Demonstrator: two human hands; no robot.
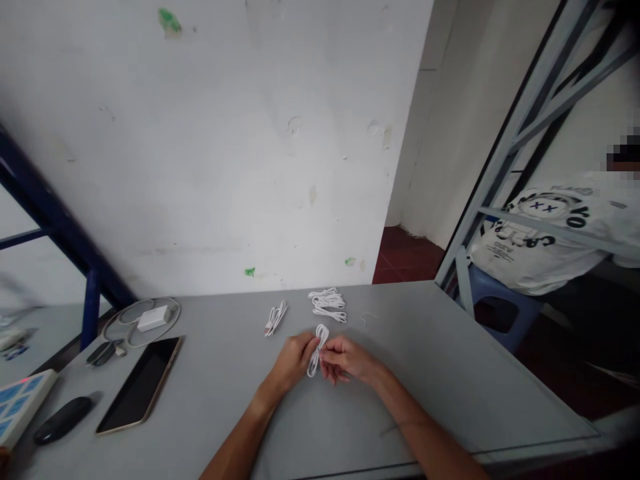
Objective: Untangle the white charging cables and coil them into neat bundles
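Near the front middle of the grey table, a white cable (323, 331) folded into a long looped bundle is held between my two hands. My left hand (295, 357) pinches the bundle's middle from the left. From the right, the fingers of my right hand (345, 359) close on the same middle part; whether a tie is there is too small to tell. Beyond my hands lies a pile of bundled white cables (329, 303). Another bundled white cable (275, 319) rests to its left, and a thin white thread or tie (369, 316) lies to its right.
On the left of the table (215, 393) are a tablet (140, 387), a black mouse (63, 420), a white power adapter (153, 318) with its cord, and a white device with blue keys (23, 403). A wall stands behind. At right, beyond a metal frame (525, 127), a person sits on a blue stool (500, 300).
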